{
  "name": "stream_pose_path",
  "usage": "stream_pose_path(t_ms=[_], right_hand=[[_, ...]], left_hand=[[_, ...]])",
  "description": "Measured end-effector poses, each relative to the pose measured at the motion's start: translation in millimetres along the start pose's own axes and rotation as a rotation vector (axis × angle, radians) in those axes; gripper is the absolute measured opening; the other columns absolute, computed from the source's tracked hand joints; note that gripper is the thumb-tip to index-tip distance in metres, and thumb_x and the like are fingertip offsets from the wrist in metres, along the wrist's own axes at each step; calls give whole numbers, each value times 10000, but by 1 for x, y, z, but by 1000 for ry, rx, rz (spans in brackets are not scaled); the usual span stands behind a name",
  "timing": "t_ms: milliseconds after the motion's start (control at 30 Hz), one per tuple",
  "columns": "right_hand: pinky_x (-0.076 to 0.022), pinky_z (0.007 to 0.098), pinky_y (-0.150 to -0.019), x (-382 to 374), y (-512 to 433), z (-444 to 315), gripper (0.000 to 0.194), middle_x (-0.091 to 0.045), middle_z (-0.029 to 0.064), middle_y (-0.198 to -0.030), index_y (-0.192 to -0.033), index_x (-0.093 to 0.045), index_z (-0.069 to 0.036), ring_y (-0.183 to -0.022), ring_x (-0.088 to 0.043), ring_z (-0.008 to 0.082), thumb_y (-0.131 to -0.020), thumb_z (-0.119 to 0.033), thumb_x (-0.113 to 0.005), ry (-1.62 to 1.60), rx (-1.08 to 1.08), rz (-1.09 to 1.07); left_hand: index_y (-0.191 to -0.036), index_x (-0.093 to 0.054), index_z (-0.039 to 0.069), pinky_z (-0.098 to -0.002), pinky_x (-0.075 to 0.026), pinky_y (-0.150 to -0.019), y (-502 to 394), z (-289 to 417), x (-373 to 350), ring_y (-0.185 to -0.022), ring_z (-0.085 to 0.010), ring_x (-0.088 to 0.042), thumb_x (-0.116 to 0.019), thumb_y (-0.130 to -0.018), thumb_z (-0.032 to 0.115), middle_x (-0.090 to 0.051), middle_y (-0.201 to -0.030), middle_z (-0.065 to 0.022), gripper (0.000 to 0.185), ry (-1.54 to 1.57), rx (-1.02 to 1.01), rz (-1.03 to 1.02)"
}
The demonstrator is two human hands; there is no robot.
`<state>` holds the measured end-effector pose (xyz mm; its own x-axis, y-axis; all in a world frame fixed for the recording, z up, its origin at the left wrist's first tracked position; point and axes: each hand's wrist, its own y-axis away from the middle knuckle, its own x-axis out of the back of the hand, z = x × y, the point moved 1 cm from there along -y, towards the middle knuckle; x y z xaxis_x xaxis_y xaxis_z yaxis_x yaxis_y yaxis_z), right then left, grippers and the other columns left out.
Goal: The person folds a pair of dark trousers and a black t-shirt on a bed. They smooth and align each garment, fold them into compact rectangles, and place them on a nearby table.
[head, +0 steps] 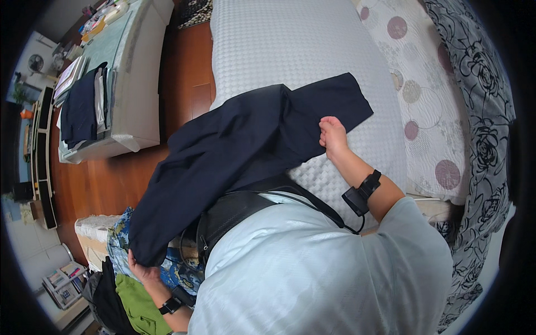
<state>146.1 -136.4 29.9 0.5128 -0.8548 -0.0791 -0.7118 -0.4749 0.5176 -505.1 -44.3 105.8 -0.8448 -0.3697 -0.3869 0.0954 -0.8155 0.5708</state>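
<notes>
A dark navy garment (234,134) stretches across my lap and onto the bed, creased along its length. One straight-ended leg or sleeve lies flat at the upper right. My right hand (333,135) has its fingers curled at the garment's near edge, close to that straight end, pinching the cloth. At the lower left, my left hand (143,270) holds the opposite, bunched end, with the fingers partly hidden behind the fabric. A black waist bag (230,213) rests against my front, partly under the garment.
A white textured bedspread (268,37) lies ahead, with a patterned quilted cover (427,125) to its right. Folded dark clothes (81,106) sit on the table (140,96) at left. A green garment (140,303) and blue camouflage cloth (178,268) lie beside my left arm.
</notes>
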Motion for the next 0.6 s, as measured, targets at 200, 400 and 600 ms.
stream_pose_path(t_ms=[200,400,600], right_hand=[[-351,223,-520,33,23,21,230,-539,-28,-738,-960,-551,-91,-591,-444,42,-879,-186,-745,344,80,71],[-295,219,-429,32,48,17,375,-587,-34,-714,-896,-541,-152,-474,-410,41,-914,-500,-680,226,-665,-16],[-289,231,-424,15,44,27,292,-558,-35,-695,-935,-569,-135,-494,-399,48,-924,-397,-699,163,-489,109]], left_hand=[[-1294,-598,23,-518,-465,-1035,-6,2,7,-1217,-348,-589,-566,-952,368,-614,-1335,-158,487,-25,0,5],[-1300,-598,23,-514,-456,-1046,-12,3,8,-1215,-350,-589,-556,-957,360,-614,-1335,-162,483,-4,28,52],[-1301,-596,25,-522,-461,-1039,-15,3,11,-1213,-355,-590,-547,-959,361,-615,-1334,-162,482,-9,14,-2]])
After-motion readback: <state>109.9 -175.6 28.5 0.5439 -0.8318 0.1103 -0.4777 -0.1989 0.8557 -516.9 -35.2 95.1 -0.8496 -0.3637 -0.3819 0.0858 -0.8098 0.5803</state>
